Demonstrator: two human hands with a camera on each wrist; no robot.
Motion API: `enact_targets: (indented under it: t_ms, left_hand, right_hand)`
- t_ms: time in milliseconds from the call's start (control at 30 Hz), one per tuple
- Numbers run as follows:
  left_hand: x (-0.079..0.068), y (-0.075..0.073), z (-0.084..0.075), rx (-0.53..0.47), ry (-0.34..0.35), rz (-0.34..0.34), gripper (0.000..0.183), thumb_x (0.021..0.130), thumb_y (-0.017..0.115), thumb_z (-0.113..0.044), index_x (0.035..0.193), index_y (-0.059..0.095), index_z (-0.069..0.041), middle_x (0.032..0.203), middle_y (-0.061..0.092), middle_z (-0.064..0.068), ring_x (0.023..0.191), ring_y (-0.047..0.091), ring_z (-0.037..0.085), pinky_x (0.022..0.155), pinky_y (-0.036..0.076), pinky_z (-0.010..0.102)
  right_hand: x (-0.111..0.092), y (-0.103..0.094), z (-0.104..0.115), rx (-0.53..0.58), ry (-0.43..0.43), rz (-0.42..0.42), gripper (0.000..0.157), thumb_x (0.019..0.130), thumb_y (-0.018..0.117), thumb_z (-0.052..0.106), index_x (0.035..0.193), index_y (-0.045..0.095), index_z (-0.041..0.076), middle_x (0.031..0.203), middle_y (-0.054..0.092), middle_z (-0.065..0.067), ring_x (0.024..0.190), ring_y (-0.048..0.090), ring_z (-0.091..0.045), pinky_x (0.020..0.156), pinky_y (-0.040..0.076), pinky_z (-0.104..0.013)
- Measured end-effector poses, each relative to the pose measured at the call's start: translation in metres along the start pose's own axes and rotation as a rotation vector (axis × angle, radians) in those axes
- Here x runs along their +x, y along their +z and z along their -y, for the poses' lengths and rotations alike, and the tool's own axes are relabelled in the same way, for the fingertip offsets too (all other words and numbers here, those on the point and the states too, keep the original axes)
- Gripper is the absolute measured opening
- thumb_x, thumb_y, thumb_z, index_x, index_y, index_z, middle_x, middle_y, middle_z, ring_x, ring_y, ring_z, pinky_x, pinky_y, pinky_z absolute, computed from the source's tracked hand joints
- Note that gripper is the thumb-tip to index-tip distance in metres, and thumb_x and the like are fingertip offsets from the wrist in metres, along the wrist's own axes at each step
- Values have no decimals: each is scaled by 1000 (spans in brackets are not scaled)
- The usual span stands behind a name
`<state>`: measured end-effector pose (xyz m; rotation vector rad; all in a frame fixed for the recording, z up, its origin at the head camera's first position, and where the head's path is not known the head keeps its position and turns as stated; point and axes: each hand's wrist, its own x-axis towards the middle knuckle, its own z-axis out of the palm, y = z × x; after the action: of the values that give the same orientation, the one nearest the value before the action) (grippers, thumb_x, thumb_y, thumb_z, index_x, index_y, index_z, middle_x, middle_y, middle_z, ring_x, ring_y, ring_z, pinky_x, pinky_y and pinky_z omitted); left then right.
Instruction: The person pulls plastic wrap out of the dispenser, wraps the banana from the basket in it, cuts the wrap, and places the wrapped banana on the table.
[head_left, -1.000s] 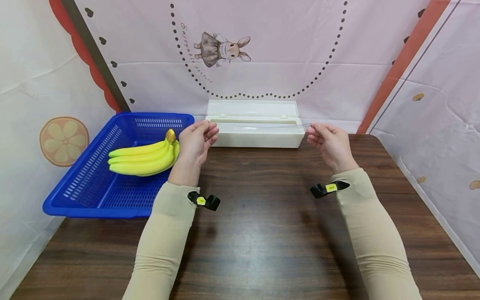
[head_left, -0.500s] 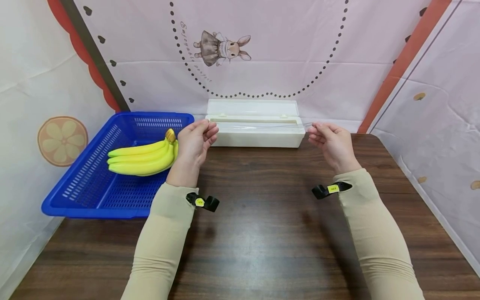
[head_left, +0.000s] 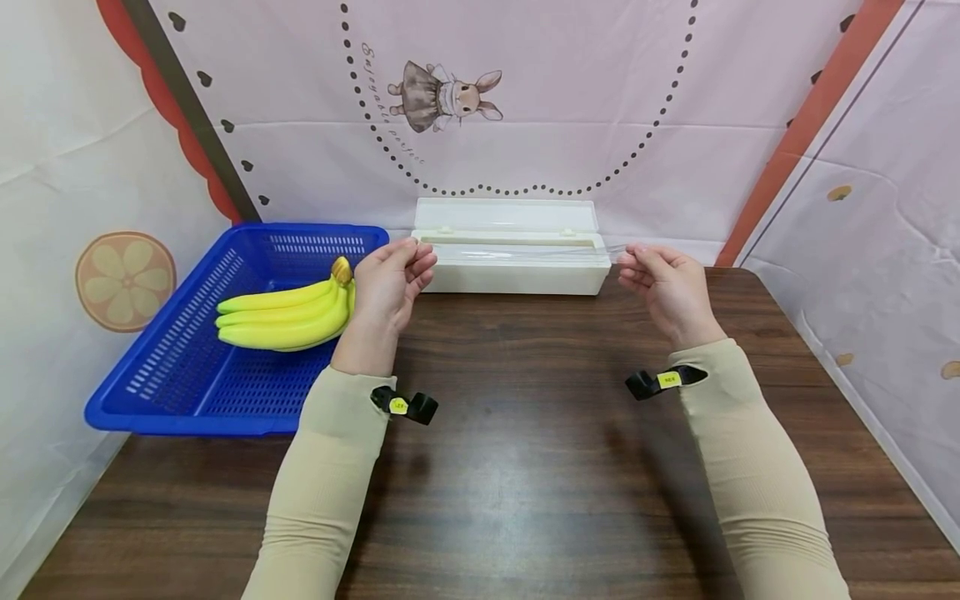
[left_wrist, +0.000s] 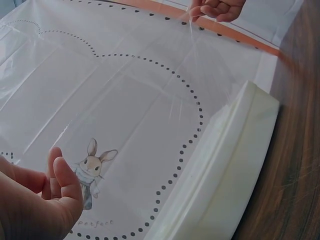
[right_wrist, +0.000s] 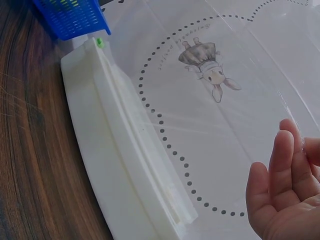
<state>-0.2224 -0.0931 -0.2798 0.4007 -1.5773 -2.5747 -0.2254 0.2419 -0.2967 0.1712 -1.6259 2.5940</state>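
Note:
My left hand pinches one corner of a sheet of clear cling film, and my right hand pinches the other corner. The film is stretched between them in front of a long white cling film dispenser box, whose lid stands raised at the back. In the left wrist view the transparent film shows faint creases running from the right hand's fingertips. From the right wrist view, the film's edge runs up from the thumb and fingertips, to the right of the box.
At the left a blue plastic basket holds a bunch of yellow bananas, partly hidden by my left hand. Everything stands on a dark wooden table. A printed cloth hangs right behind the dispenser box.
My hands have drawn very slightly apart, the left one to the left and the right one to the right, both keeping their pinch on the cling film. The box, basket and bananas stay put.

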Motion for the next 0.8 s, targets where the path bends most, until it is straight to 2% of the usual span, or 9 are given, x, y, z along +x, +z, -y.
enact_targets:
  t_ms: [800]
  left_hand:
    - [-6,0,-3,11,18,3,26,95,55,-17,119,59,-6,88,69,1,76,67,10,66,54,21]
  right_hand:
    - [-4,1,3,10,-36,7,13,91,59,5,88,71,1,73,73,-6,64,69,-13,64,56,-25]
